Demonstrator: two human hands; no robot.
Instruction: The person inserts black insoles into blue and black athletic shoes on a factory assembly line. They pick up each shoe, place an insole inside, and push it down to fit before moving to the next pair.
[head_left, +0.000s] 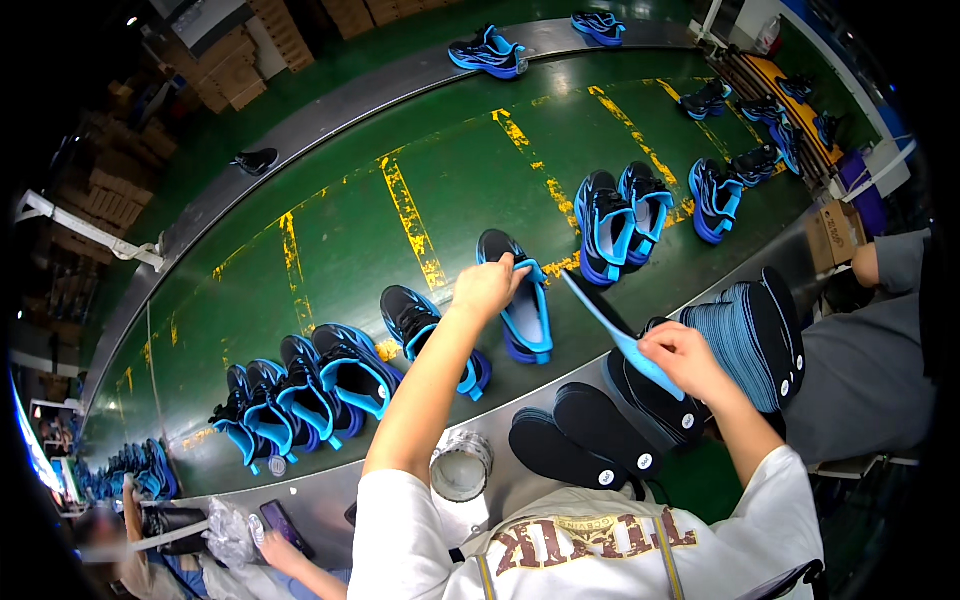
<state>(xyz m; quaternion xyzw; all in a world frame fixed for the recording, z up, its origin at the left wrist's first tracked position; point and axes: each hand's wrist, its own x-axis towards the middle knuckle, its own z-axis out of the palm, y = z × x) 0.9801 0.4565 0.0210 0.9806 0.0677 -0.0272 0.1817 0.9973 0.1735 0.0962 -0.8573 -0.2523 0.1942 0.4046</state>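
Note:
My left hand [488,286] grips the upper of a black and blue sneaker [527,318] by its opening; the shoe stands on the green belt [340,240], toe pointing away, its pale inside showing. In my right hand [683,358] is a thin insole [627,343], black on one face and light blue on the other, held by one end and tilted up, apart from the shoe. Below that hand lie stacked black insoles [640,400], with two more piles [580,430] to their left and a tall blue-edged stack [740,335] to the right.
Several sneakers [345,365] stand in a row on the left, and more [610,225] on the right. A tub of whitish stuff [461,467] sits near my left forearm. A co-worker's hand [283,550] is at lower left; a person in grey [870,370] is at right.

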